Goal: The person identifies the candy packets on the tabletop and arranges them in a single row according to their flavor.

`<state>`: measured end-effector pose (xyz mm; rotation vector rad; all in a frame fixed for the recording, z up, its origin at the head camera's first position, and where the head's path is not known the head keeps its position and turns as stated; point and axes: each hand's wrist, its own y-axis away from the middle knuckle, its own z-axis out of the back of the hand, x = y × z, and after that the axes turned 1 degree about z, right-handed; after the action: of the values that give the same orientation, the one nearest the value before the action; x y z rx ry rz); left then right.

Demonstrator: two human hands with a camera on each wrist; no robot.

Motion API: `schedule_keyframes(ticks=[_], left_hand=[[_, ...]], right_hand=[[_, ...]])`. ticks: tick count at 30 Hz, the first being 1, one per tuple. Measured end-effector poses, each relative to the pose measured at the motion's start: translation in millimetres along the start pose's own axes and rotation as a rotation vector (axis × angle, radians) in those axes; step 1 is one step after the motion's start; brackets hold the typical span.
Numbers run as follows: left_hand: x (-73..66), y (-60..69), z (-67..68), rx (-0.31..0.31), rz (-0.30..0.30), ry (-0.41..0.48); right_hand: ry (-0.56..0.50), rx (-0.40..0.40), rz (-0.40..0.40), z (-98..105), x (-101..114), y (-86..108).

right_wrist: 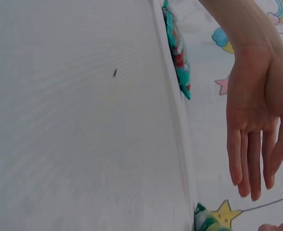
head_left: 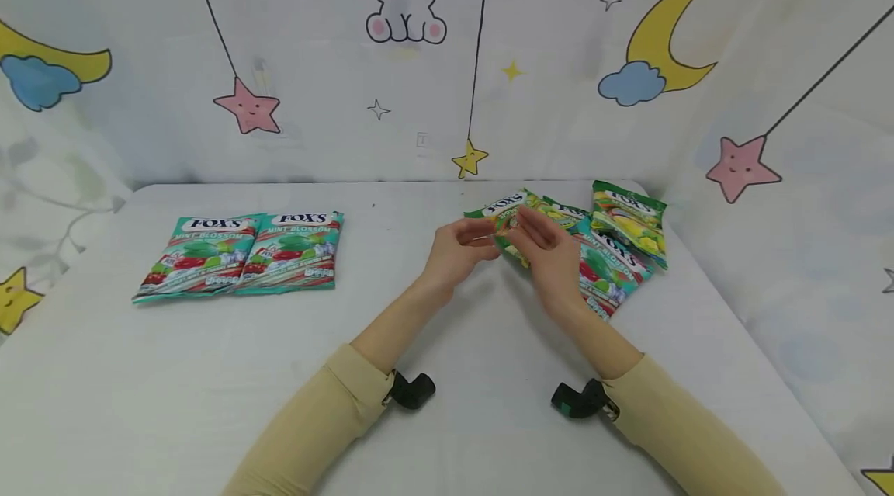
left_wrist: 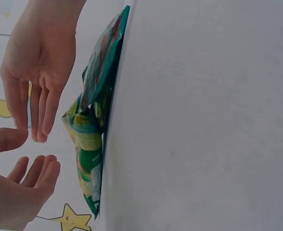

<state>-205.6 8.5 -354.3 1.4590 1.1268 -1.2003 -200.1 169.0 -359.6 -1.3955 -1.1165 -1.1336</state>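
My left hand point(head_left: 454, 255) and right hand point(head_left: 552, 263) hover above the table, fingertips near each other, in front of a group of candy bags. Relaxed fingers show on both the left hand point(left_wrist: 16, 197) and the right hand point(left_wrist: 40, 72) in the left wrist view, with nothing held. Behind the fingers lies a green-yellow candy bag point(head_left: 503, 205), partly hidden. Beside it are a second green-yellow bag point(head_left: 569, 214), partly covered, and a teal mint candy bag point(head_left: 608, 271) lying at a slant. Another green-yellow bag point(head_left: 632, 220) lies farthest right.
Two teal mint candy bags point(head_left: 199, 255) point(head_left: 289, 251) lie side by side, slightly overlapping, on the left of the white table point(head_left: 209, 387). A printed curtain point(head_left: 314, 53) hangs behind the table's back edge. Black wrist cameras point(head_left: 412, 391) sit at both sleeves.
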Motion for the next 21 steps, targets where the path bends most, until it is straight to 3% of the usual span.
schedule_keyframes(ticks=[13, 21], left_hand=[[4.7, -4.6, -36.3, 0.078, -0.013, -0.017], [3.8, -8.4, -63.2, 0.103, -0.022, -0.026]], right_hand=[[-0.01, -0.145, -0.015, 47.2, 11.9, 5.2], [0.012, -0.239, -0.074, 69.6, 17.6, 11.1]])
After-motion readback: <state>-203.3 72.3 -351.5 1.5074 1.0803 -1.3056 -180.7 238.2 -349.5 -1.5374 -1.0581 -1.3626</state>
